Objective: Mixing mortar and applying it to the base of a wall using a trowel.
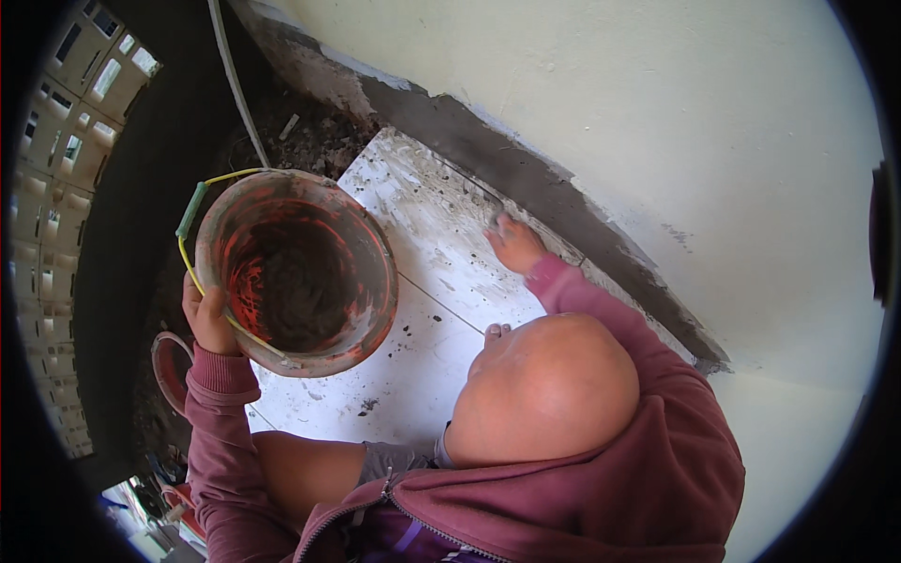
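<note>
A round bucket [375, 281], grey with dried mortar over red-orange, tilts so its mouth faces me; dark wet mortar [305, 281] coats its inside. My left hand [212, 317] grips its near-left rim, with the thumb over the edge. The yellow wire handle [185, 255] with a green grip hangs along that side. Over the mortar-smeared white tiles, by the wall's foot, is my right hand [517, 246], its fingers drawn together and slightly blurred. A thin dark bent line shows just beyond the fingertips; what they hold, if anything, I cannot make out.
The cream wall [657, 122] has a grey mortar strip [511, 169] along its base. White floor tiles [422, 366] carry mortar crumbs. Rubble [324, 131] and a pale pipe [236, 84] lie beyond the bucket. A second reddish bucket [171, 371] stands left, near a pierced block wall [56, 216].
</note>
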Action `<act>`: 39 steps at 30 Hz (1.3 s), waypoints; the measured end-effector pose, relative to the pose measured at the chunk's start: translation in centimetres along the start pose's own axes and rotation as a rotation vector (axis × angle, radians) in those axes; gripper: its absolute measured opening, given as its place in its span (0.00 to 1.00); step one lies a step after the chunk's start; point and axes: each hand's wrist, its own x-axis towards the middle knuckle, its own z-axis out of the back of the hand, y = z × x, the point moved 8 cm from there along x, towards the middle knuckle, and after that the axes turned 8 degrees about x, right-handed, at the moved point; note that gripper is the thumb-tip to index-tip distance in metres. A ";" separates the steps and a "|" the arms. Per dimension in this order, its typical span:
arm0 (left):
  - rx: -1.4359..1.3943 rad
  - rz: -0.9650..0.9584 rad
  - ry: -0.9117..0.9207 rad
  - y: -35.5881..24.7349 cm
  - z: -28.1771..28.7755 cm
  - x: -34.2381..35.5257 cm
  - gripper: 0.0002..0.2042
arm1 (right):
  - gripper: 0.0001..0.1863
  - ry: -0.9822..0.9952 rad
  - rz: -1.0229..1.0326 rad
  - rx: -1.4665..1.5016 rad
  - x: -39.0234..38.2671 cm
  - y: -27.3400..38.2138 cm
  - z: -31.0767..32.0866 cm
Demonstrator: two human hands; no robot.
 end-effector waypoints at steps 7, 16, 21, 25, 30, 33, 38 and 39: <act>-0.067 0.007 0.000 -1.1 -1.5 -0.8 0.24 | 0.20 -0.075 -0.108 -0.008 6.5 2.0 -2.6; -0.136 -0.010 0.051 -1.0 -1.4 0.0 0.24 | 0.16 -0.291 0.231 0.238 1.4 0.4 1.5; -0.044 0.016 0.000 -0.2 -0.3 0.2 0.23 | 0.12 -0.133 -0.065 0.631 -3.5 -4.4 3.4; 0.013 0.044 0.015 0.4 0.2 0.3 0.23 | 0.12 -0.143 -0.104 0.767 -7.2 -5.6 5.9; 0.005 0.017 -0.011 0.0 0.8 -0.4 0.23 | 0.13 -0.193 0.001 0.878 -11.7 -3.2 9.3; 0.015 -0.024 -0.048 -0.6 0.3 -0.8 0.23 | 0.11 0.031 0.044 0.585 -11.5 1.2 8.7; 0.116 0.010 -0.023 -2.0 -2.9 -1.9 0.24 | 0.12 0.335 0.489 0.025 -6.5 12.3 2.8; 0.115 0.024 -0.025 -2.0 -3.0 -2.4 0.24 | 0.13 0.412 0.524 -0.052 -5.6 14.7 0.7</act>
